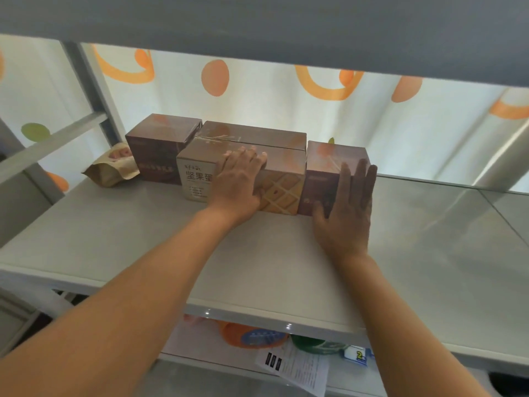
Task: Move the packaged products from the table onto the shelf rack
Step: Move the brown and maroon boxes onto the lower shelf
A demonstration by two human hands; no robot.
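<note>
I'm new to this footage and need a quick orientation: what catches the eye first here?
Two bare arms reach onto a grey shelf. The left hand rests on a long tan box in a row of boxes at the back; the right hand lies flat against a brown box at the row's right end. A paper pouch lies far left.

Backlit through pale curtain (257, 90), soft overall blur, wide-angle bending at edges

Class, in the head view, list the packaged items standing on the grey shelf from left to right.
Brown paper pouch → dark brown box → beige box with the waffle picture under the left hand → dark brown box touched by the right hand.
</note>
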